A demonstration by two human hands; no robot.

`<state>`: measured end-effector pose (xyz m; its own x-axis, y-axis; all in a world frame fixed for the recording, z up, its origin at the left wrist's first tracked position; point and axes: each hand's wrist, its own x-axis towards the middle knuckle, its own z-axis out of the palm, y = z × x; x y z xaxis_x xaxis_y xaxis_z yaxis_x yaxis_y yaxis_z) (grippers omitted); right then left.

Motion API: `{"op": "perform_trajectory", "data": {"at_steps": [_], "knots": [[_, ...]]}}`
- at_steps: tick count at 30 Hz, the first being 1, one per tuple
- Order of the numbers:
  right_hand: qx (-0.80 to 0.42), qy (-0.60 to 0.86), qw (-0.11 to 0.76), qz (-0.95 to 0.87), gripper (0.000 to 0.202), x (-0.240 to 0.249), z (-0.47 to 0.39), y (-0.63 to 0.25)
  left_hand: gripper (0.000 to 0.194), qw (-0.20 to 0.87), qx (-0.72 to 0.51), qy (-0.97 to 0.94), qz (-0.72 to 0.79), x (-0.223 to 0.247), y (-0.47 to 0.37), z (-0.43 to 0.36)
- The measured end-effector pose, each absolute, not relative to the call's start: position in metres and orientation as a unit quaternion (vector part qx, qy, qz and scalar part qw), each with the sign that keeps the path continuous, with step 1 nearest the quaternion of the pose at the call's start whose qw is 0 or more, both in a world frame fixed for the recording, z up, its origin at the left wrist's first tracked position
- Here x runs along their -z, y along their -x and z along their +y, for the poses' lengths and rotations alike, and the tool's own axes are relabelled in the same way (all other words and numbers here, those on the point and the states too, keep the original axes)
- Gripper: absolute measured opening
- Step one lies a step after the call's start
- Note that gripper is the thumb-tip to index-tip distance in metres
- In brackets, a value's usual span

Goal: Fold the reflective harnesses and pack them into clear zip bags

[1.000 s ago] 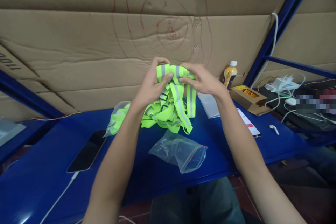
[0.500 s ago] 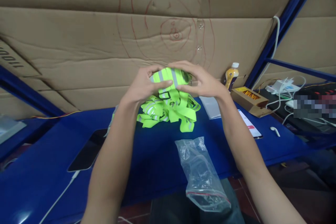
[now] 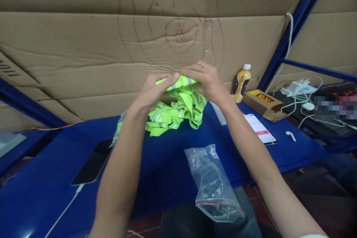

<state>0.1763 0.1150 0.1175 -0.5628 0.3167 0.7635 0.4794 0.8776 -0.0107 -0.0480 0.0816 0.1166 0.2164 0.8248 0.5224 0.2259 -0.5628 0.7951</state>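
Observation:
A bundle of neon yellow-green straps [image 3: 191,102] with grey reflective stripes is held up above the blue table. My left hand [image 3: 154,89] grips its upper left end, thumb lying along the top. Around the right end are the fingers of my right hand [image 3: 205,80], closed on the same straps. More of the straps lie heaped on the table just below and to the left, and some loops hang down to the heap. Nearer to me, a clear plastic bag [image 3: 213,182] with a red seal line lies flat, its open-looking end over the table's front edge.
On the blue table [image 3: 164,171], a dark phone [image 3: 93,163] with a white cable lies left. At the right are a bottle [image 3: 242,83], a cardboard box [image 3: 262,105], a lit phone [image 3: 260,130] and a white earbud [image 3: 290,135]. Cardboard [image 3: 83,44] stands behind.
My right hand has closed over the straps, its thumb no longer stretched along the front. The upper part of the bundle is now folded narrower between both hands. The view has shifted slightly.

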Motion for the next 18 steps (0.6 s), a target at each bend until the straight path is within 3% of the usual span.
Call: {"op": "perform_trajectory", "data": {"at_steps": [3,9,14,18], "knots": [[0.084,0.218,0.395,-0.889,0.039,-0.116,0.113,-0.17,0.043,0.374,-0.511,-0.677,0.375,-0.113,0.054,0.087],[-0.003,0.201,0.364,-0.909,0.066,-0.121,0.11,-0.184,0.046,0.223,-0.542,-0.734,0.344,-0.112,0.061,0.091],[-0.069,0.23,0.321,-0.916,0.047,-0.12,0.117,-0.195,0.042,0.141,-0.502,-0.791,0.322,-0.118,0.049,0.082],[-0.034,0.232,0.388,-0.891,0.021,-0.122,0.112,-0.195,0.055,0.25,-0.522,-0.746,0.327,-0.111,0.042,0.084]]}}
